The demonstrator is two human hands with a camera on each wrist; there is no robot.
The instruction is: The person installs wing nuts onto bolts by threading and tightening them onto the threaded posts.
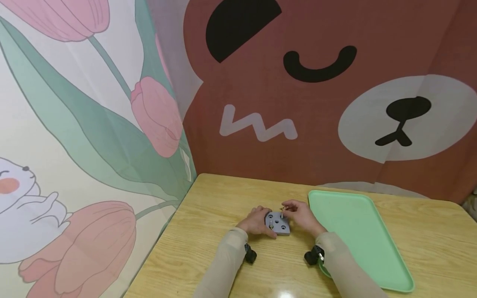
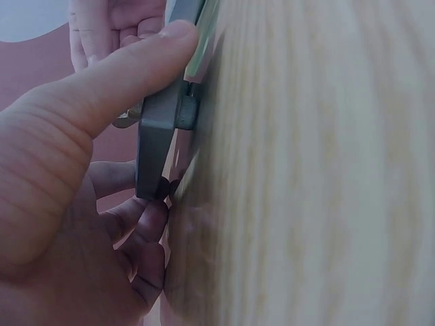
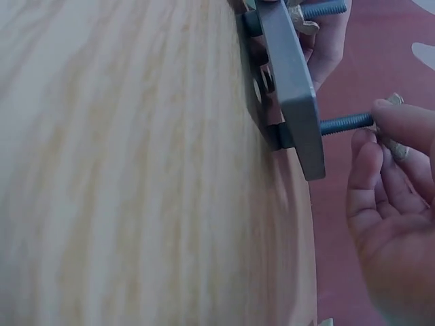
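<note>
Both hands are occupied: the left hand (image 1: 256,221) grips the grey plate (image 1: 277,229) at its left side, w/ the thumb along the near edge, and the right hand (image 1: 300,214) pinches a brass-coloured wing nut (image 3: 395,149) b/w thumb and fingers, at the tip of the far bolt (image 3: 346,123). How far the nut is on the thread, I can't tell. So the plate lies directly b/w the two hands, held by the left one, just above the table (image 1: 214,198); bolt heads stick out below it, & whether they touch the wood is not clear. A near bolt (image 3: 324,9) also stands through the plate, w/ a second wing nut (image 3: 306,26) on it, close to the left hand. Plate looks stiff, prob. metal or hard plastic, of moderate weight and not fragile; its smooth faces may slip a bit, so best to hold it by opposite edges, away from the bolts. Nuts are small and could drop easily; take them by the wings, w/ fingertips. Further out, black wrist cameras (image 1: 250,253) sit at both sleeves, and a green tray (image 1: 354,231) lies to the right, partly under the right arm.
</note>
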